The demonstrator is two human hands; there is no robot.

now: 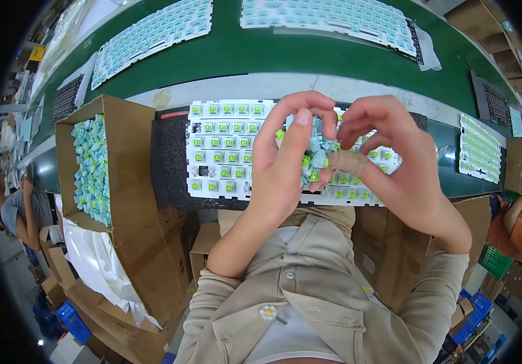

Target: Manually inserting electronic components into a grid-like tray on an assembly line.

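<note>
My left hand point(279, 158) is cupped around a handful of loose keyboard switches point(315, 148), pale blue and bright green. From the right, my right hand point(403, 161) reaches into this handful with bent fingers, its tips pinched at a switch and partly hidden. Tan tape point(348, 162) wraps the right thumb. Both hands are above a white keyboard plate point(212, 134) set with rows of green-centred switches. A few slots at its left side, such as a dark gap point(204, 171), hold no switch. My hands cover the plate's middle.
A black foam pad point(173, 164) lies under the plate. At left stands an open cardboard box point(130, 133) full of loose switches point(93, 173). Filled plates point(158, 39) point(334, 21) lie on the green belt beyond; another plate point(479, 148) is at right. Other people work at both sides.
</note>
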